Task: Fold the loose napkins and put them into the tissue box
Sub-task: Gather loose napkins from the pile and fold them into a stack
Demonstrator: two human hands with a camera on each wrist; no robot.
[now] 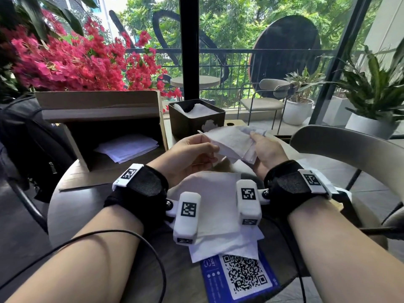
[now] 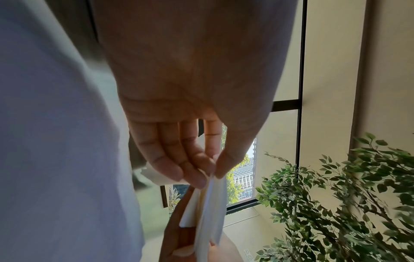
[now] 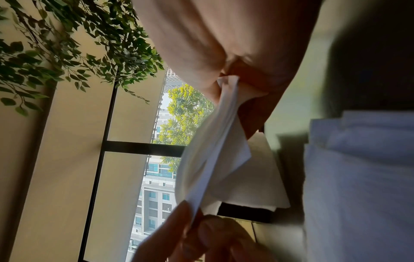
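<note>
A white napkin (image 1: pixel 231 142) hangs in the air between my two hands, partly folded, just in front of the dark tissue box (image 1: pixel 196 122). My left hand (image 1: pixel 215 147) pinches its left edge between thumb and fingertips (image 2: pixel 201 179). My right hand (image 1: pixel 254 136) pinches the right edge, where the napkin (image 3: pixel 212 150) bunches at the thumb. The napkin (image 2: pixel 210 212) shows as thin stacked layers in the left wrist view. The box holds white napkins (image 1: pixel 196 110) inside. Several loose napkins (image 1: pixel 216 213) lie flat on the round table under my wrists.
An open cardboard box (image 1: pixel 102 132) lies on its side at the left with a stack of napkins (image 1: pixel 127 147) in it. A blue QR card (image 1: pixel 238 278) lies at the table's near edge (image 1: pixel 72 215). A black bag (image 1: pixel 28 138) sits far left, a grey chair (image 1: pixel 349 149) at the right.
</note>
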